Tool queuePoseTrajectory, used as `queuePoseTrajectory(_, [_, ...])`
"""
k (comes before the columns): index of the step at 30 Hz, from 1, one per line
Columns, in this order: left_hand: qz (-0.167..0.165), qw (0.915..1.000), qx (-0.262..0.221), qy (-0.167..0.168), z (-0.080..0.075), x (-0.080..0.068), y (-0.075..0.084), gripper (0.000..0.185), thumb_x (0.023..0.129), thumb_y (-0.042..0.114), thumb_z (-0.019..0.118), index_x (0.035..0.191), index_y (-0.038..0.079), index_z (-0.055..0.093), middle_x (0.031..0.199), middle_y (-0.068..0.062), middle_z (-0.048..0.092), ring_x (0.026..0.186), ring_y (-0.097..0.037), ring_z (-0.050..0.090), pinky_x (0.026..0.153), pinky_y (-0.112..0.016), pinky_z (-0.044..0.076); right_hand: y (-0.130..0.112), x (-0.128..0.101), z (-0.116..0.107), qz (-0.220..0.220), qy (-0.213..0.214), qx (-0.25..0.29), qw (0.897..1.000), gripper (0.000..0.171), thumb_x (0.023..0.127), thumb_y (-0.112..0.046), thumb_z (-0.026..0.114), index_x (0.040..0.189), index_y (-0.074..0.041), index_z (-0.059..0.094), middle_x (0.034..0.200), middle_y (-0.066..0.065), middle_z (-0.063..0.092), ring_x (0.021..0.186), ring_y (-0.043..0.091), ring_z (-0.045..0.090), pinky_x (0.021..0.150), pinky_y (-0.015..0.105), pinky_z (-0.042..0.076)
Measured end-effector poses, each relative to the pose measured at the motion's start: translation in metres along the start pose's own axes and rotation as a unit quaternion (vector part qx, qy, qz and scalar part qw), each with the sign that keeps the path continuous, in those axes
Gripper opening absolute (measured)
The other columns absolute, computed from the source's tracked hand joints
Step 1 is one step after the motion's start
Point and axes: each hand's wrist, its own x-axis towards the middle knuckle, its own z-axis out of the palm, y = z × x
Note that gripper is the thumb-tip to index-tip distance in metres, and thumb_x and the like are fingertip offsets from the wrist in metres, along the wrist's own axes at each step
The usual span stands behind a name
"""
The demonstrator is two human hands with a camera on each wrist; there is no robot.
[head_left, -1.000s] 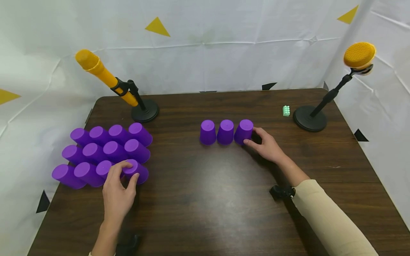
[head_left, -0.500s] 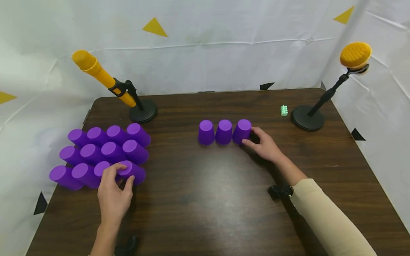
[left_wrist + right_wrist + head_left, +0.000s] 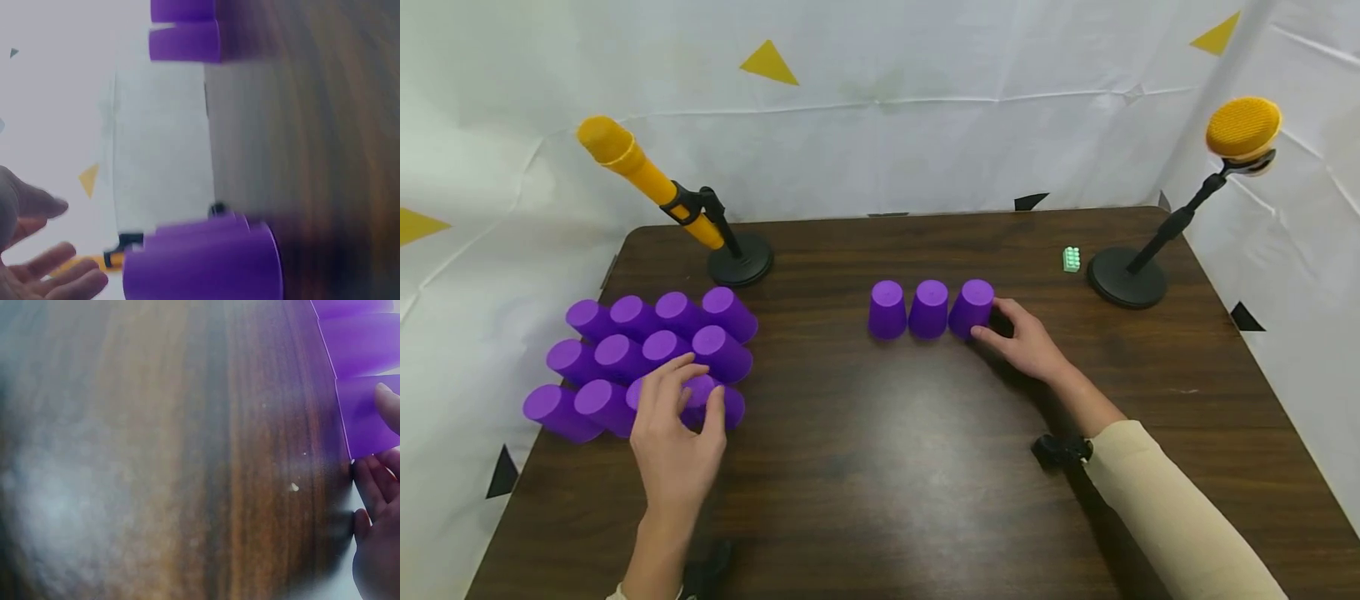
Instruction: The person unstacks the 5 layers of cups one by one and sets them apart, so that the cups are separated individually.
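Note:
Three purple cups stand upside down in a row at mid-table. My right hand (image 3: 991, 321) holds the rightmost cup (image 3: 972, 307), thumb at its front, fingers curled behind it; the right wrist view shows this cup (image 3: 369, 419) with my fingers (image 3: 369, 481) at its rim. On the left lies a cluster of several purple cups (image 3: 647, 350) on their sides. My left hand (image 3: 700, 382) hovers over the front right cup (image 3: 730, 407) of that cluster with its fingers spread. In the left wrist view the straight fingers (image 3: 56, 278) are apart from that cup (image 3: 206, 265).
A yellow microphone (image 3: 647, 179) leans on a black stand at the back left. A yellow round pad (image 3: 1243, 129) sits on a stand at the back right, with a small green brick (image 3: 1071, 259) beside its base. The dark wooden table (image 3: 880, 467) is walled by white sheeting.
My left hand has let go of the front right cup in the cluster and lifted, spreading its fingers. The right hand and the row of three cups have not moved.

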Motion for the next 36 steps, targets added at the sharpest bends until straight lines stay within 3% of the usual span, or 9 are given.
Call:
queuePoseTrajectory(3, [0.023, 0.9978, -0.044, -0.044, 0.023, 0.005, 0.012, 0.031, 0.082, 0.001, 0.075, 0.111, 0.004, 0.066, 0.126, -0.008, 0.06, 0.111, -0.022, 0.057, 0.087, -0.031, 0.054, 0.002, -0.001, -0.001, 0.0, 0.004, 0.0, 1.0, 0.058, 0.094, -0.029, 0.068, 0.14, 0.001, 0.047, 0.137, 0.022, 0.051, 0.132, 0.038, 0.042, 0.112, 0.055, 0.026])
queuePoseTrajectory(6, [0.025, 0.9902, -0.081, -0.111, 0.052, 0.008, 0.022, 0.039, 0.083, 0.005, 0.076, 0.12, 0.008, 0.063, 0.13, -0.007, 0.057, 0.116, -0.021, 0.055, 0.085, -0.042, 0.055, 0.003, -0.002, -0.001, 0.0, 0.002, 0.001, 1.0, 0.059, 0.094, -0.029, 0.068, 0.139, 0.002, 0.047, 0.137, 0.023, 0.051, 0.132, 0.038, 0.042, 0.111, 0.056, 0.026])
queuePoseTrajectory(9, [0.023, 0.9808, -0.1, -0.166, 0.084, 0.012, 0.029, 0.048, 0.084, 0.008, 0.076, 0.129, 0.012, 0.057, 0.131, -0.006, 0.054, 0.12, -0.022, 0.053, 0.083, -0.045, 0.056, 0.002, -0.002, -0.001, 0.003, 0.0, 0.002, 1.0, 0.059, 0.094, -0.03, 0.068, 0.139, 0.001, 0.047, 0.137, 0.022, 0.051, 0.133, 0.038, 0.042, 0.112, 0.055, 0.026])
queuePoseTrajectory(12, [0.021, 0.9737, -0.117, -0.195, 0.115, 0.019, 0.034, 0.053, 0.085, 0.008, 0.075, 0.134, 0.014, 0.053, 0.132, -0.006, 0.053, 0.121, -0.024, 0.053, 0.082, -0.046, 0.056, 0.001, -0.002, -0.001, 0.001, 0.0, 0.002, 1.0, 0.058, 0.094, -0.03, 0.068, 0.139, 0.001, 0.048, 0.137, 0.022, 0.051, 0.132, 0.038, 0.042, 0.111, 0.056, 0.026])
queuePoseTrajectory(17, [0.025, 0.9667, -0.144, -0.21, 0.158, 0.036, 0.038, 0.055, 0.086, 0.01, 0.076, 0.136, 0.014, 0.052, 0.132, -0.007, 0.052, 0.12, -0.028, 0.052, 0.083, -0.048, 0.055, -0.001, -0.001, -0.001, -0.002, 0.003, 0.001, 1.0, 0.057, 0.094, -0.028, 0.068, 0.138, 0.002, 0.048, 0.136, 0.023, 0.052, 0.132, 0.039, 0.042, 0.111, 0.056, 0.026])
queuePoseTrajectory(21, [0.035, 0.9651, -0.147, -0.214, 0.18, 0.044, 0.041, 0.057, 0.083, 0.014, 0.08, 0.133, 0.016, 0.054, 0.132, -0.005, 0.052, 0.114, -0.028, 0.053, 0.077, -0.041, 0.052, -0.001, -0.001, -0.001, -0.001, 0.003, 0.005, 1.0, 0.057, 0.094, -0.028, 0.068, 0.138, 0.001, 0.048, 0.137, 0.023, 0.051, 0.132, 0.038, 0.043, 0.112, 0.055, 0.026])
queuePoseTrajectory(24, [0.033, 0.9696, -0.143, -0.196, 0.189, 0.047, 0.043, 0.051, 0.08, 0.016, 0.083, 0.125, 0.017, 0.058, 0.129, -0.003, 0.054, 0.107, -0.023, 0.055, 0.071, -0.038, 0.05, -0.002, 0.0, 0.0, -0.004, 0.004, 0.002, 1.0, 0.057, 0.094, -0.027, 0.068, 0.139, 0.002, 0.048, 0.137, 0.023, 0.051, 0.131, 0.038, 0.043, 0.111, 0.055, 0.026])
queuePoseTrajectory(27, [0.027, 0.9725, -0.15, -0.176, 0.196, 0.049, 0.043, 0.045, 0.078, 0.015, 0.085, 0.117, 0.016, 0.062, 0.126, -0.002, 0.058, 0.107, -0.019, 0.057, 0.074, -0.038, 0.054, -0.002, 0.0, 0.0, -0.006, 0.005, 0.001, 1.0, 0.058, 0.094, -0.027, 0.068, 0.139, 0.002, 0.048, 0.137, 0.023, 0.051, 0.131, 0.039, 0.043, 0.111, 0.056, 0.026])
queuePoseTrajectory(36, [0.011, 0.9679, -0.187, -0.167, 0.203, 0.05, 0.041, 0.036, 0.077, 0.003, 0.083, 0.107, 0.013, 0.066, 0.121, -0.002, 0.061, 0.111, -0.016, 0.06, 0.082, -0.031, 0.055, -0.003, 0.0, -0.001, 0.0, -0.001, 0.004, 1.0, 0.057, 0.094, -0.027, 0.068, 0.139, 0.002, 0.048, 0.138, 0.023, 0.051, 0.132, 0.038, 0.042, 0.112, 0.055, 0.025])
